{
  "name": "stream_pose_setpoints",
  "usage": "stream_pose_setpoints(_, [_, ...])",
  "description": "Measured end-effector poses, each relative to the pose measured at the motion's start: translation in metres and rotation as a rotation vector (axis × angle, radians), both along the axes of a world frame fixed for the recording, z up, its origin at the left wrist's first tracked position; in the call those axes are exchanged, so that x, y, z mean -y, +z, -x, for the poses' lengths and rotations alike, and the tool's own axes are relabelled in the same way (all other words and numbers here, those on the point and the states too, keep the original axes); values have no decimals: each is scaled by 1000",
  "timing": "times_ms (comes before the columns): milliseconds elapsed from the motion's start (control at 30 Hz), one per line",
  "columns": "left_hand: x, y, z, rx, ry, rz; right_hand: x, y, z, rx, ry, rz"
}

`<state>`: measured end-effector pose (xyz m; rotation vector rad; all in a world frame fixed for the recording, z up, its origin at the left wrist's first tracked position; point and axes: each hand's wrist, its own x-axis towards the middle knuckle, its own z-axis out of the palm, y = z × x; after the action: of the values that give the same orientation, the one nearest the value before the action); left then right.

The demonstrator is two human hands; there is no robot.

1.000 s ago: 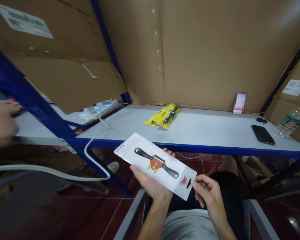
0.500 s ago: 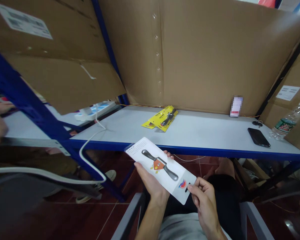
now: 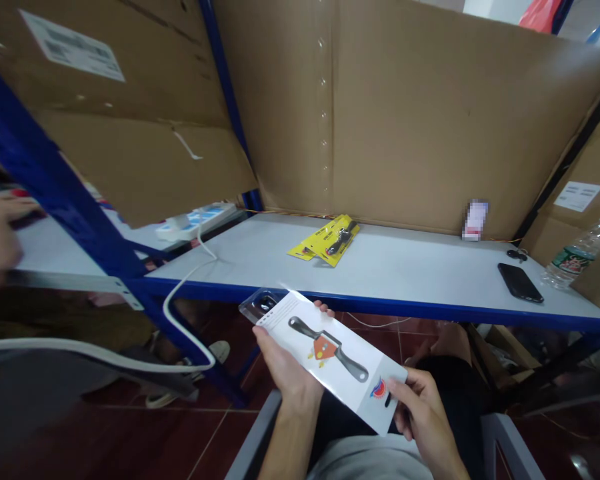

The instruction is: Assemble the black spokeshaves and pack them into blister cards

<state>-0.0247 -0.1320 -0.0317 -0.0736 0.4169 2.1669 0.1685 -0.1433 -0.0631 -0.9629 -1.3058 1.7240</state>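
- My view has the printed card point(image 3: 325, 350) between the two hands, above the lap and on the near side of the table edge; it slants, its slotted end toward the right hand.
- I see the left hand point(image 3: 293, 373) grasping the card from below, thumb along the near edge and fingertips curled over the far edge.
- I have the right hand point(image 3: 423, 407) pinching the slotted corner, thumb on top beside the logo; its other fingers are partly hidden from me.
- Past the left hand's thumb, a clear plastic shell point(image 3: 255, 305) with something dark inside sticks out from the card's far end.
- Beyond both hands I see yellow packs point(image 3: 325, 240), overlapping on the grey table point(image 3: 430, 273).
- Ahead and right of the right hand lie a black phone point(image 3: 520, 283) and, near it, an upright plastic bottle point(image 3: 573, 260).
- Left of the left hand, a white cable point(image 3: 166, 310) loops past the table edge; a power strip point(image 3: 200, 221) sits farther off.
- At my far left is a co-worker's hand point(image 3: 0, 240), too blurred for me to tell what it holds.
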Motion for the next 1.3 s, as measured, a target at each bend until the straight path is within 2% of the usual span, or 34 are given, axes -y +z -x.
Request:
stream_pose_setpoints(100, [2, 9, -8, 3, 20, 89, 1, -4, 0, 18, 42, -14])
stream_pose_setpoints(200, [6, 18, -23, -40, 54, 156, 3, -9, 3, -40, 1, 11])
stream_pose_setpoints(333, [8, 19, -33, -92, -31, 232, 7, -8, 9, -58, -26, 32])
stream_pose_setpoints(400, [7, 15, -27, -128, -44, 243, 8, -3, 13, -43, 3, 23])
stream_pose_setpoints(567, [1, 10, 0, -182, 68, 237, 6, 6, 13, -58, 34, 24])
stream_pose_setpoints(767, [1, 3, 15, -200, 164, 178, 2, 10, -16, -44, -19, 69])
stream_pose_setpoints(867, [3, -2, 29, -186, 232, 199, 2, 14, -32, 4, -12, 87])
stream_pose_setpoints(1000, [4, -6, 48, -144, 305, 200, 0, 15, -47, -7, -86, 130])
stream_pose_setpoints(1100, [5, -3, 49, -145, 277, 205, -4, 15, -53, -15, -78, 114])
stream_pose_setpoints(1233, [7, 5, 40, -126, 281, 207, -11, 20, -58, 60, 27, -60])
stream_pose_setpoints(1300, [7, 7, 37, -109, 287, 202, -13, 22, -62, 69, 17, -111])
